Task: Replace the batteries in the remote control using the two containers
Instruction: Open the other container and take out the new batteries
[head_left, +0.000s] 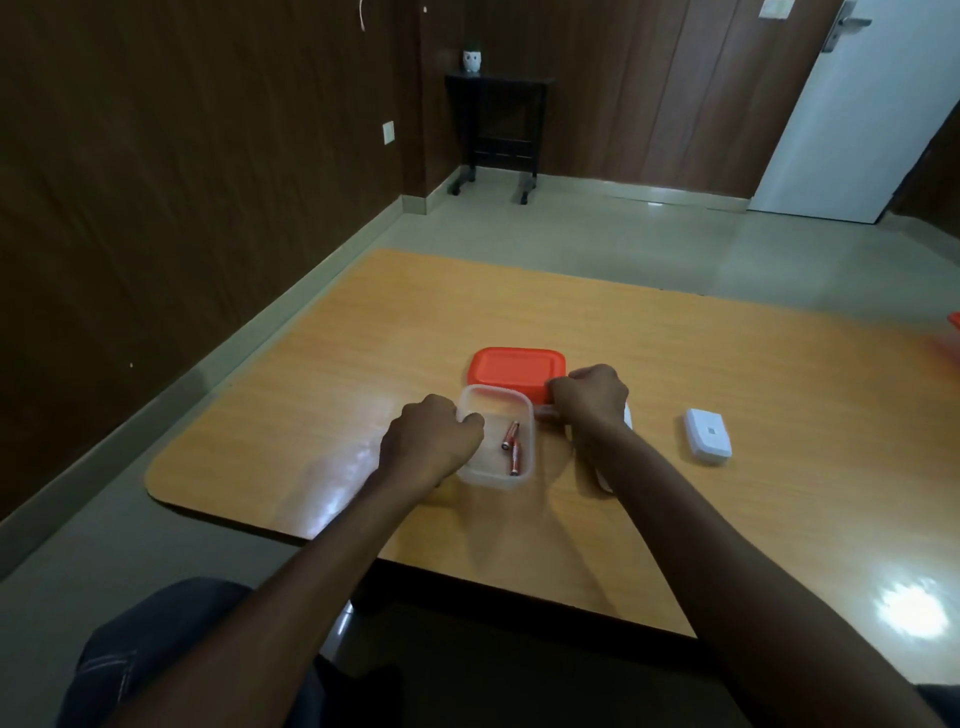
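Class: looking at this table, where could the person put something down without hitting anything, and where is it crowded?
Free: the table left of the clear container, and the near right stretch below the white cover. Crowded: the centre, where both hands, the container and the orange lid sit close together.

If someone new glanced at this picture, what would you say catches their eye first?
Most likely the orange lid, bright against the wooden table, just behind the clear container holding two red batteries. Next, the two hands: the left hand grips the container's left rim. A white battery cover lies apart on the right.
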